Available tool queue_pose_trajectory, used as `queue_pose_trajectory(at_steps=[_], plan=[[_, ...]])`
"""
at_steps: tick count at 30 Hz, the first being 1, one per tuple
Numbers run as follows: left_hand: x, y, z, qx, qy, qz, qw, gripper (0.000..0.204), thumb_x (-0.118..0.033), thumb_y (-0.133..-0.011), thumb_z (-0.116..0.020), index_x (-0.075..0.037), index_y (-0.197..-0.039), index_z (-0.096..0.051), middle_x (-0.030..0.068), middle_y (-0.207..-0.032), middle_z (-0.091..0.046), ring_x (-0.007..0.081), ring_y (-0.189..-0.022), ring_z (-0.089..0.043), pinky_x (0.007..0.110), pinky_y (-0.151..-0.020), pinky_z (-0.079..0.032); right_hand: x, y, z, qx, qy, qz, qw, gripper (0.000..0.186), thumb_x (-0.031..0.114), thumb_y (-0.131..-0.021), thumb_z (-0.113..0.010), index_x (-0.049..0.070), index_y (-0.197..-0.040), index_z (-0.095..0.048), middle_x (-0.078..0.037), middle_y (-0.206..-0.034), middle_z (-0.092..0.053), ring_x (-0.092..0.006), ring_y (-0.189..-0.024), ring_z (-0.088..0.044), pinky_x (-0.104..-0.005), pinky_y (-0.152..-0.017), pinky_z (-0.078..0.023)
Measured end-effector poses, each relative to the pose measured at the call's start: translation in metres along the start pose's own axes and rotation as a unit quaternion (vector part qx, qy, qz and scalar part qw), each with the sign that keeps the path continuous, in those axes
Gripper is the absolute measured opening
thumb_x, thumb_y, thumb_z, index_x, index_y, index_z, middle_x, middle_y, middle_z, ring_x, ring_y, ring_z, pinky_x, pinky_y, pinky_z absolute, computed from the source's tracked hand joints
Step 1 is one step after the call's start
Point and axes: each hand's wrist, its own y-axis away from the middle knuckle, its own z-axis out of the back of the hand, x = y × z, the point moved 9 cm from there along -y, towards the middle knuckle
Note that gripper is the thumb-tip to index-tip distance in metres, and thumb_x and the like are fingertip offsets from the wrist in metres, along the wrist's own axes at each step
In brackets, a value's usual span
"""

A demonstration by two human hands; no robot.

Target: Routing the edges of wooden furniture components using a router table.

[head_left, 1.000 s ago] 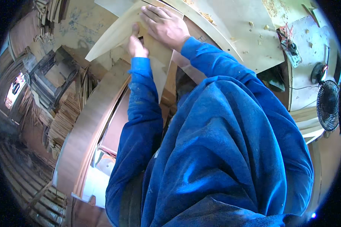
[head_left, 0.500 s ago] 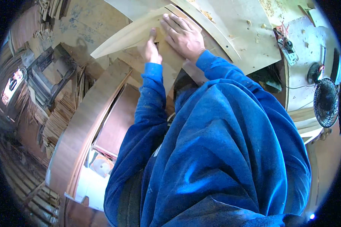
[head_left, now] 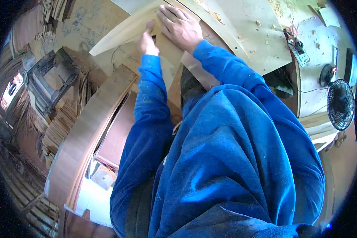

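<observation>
A long, pale wooden board [head_left: 121, 35] with a curved edge and a pointed left end lies across the bench [head_left: 265, 47] at the top of the view. On its upper face rests my right hand [head_left: 181, 28], flat, with fingers stretched toward the far edge. My left hand [head_left: 148, 43] is at the board's near edge. Its thumb points up over the wood, and its other fingers are mostly hidden, seemingly curled round that edge. A small dark gap [head_left: 153, 38] shows between the two hands. Beyond my right hand runs a narrow curved wooden strip [head_left: 222, 32].
A small corded device [head_left: 299, 47] and a black fan [head_left: 340, 104] stand at the right. Wood chips [head_left: 273, 27] dot the bench. Stacked wood strips [head_left: 59, 135] and a dark frame [head_left: 51, 77] lie at the left, beside a long panel [head_left: 83, 127] near my left arm.
Both hands have slid a little leftward and away from me along the board, staying close together. The whole view has shifted slightly too.
</observation>
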Motion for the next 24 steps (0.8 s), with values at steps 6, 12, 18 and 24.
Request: queue_pose_trajectory(at_steps=[6, 12, 18, 24], plan=[[-0.033, -0.014, -0.025, 0.034, -0.090, 0.013, 0.995, 0.048, -0.037, -0.082, -0.089, -0.004, -0.113, -0.072, 0.0121, -0.103, -0.074, 0.0262, -0.079, -0.071, 0.041, -0.071, -0.062, 0.003, -0.026, -0.009, -0.029, 0.043, 0.014, 0.999, 0.051, 0.029, -0.091, -0.064, 0.005, -0.136, -0.063, -0.010, -0.145, -0.060, -0.0247, -0.137, -0.051, -0.0370, -0.115, -0.042], [-0.037, -0.024, -0.014, 0.034, -0.110, 0.017, 0.993, 0.049, -0.042, -0.083, -0.087, -0.006, -0.115, -0.072, 0.0111, -0.105, -0.075, 0.0264, -0.088, -0.071, 0.043, -0.079, -0.060, 0.012, -0.032, -0.004, -0.032, 0.050, 0.017, 0.998, 0.047, 0.026, -0.091, -0.061, 0.006, -0.133, -0.065, -0.009, -0.144, -0.060, -0.0240, -0.137, -0.051, -0.0365, -0.115, -0.042], [-0.023, 0.002, -0.017, 0.063, -0.097, 0.018, 0.993, 0.058, -0.041, -0.084, -0.087, -0.005, -0.125, -0.069, 0.0116, -0.112, -0.074, 0.0283, -0.097, -0.070, 0.043, -0.087, -0.058, 0.004, -0.010, -0.006, -0.002, 0.005, -0.012, 1.000, 0.050, 0.028, -0.094, -0.062, 0.009, -0.140, -0.061, -0.007, -0.148, -0.058, -0.0246, -0.139, -0.050, -0.0390, -0.116, -0.041], [0.007, 0.024, -0.006, 0.061, -0.107, 0.049, 0.991, 0.066, -0.044, -0.083, -0.087, -0.002, -0.130, -0.067, 0.0123, -0.120, -0.071, 0.0271, -0.104, -0.067, 0.042, -0.091, -0.056, 0.002, 0.024, 0.004, 0.000, 0.007, -0.011, 1.000, 0.051, 0.029, -0.094, -0.062, 0.008, -0.141, -0.060, -0.008, -0.150, -0.057, -0.0246, -0.140, -0.049, -0.0398, -0.117, -0.040]])
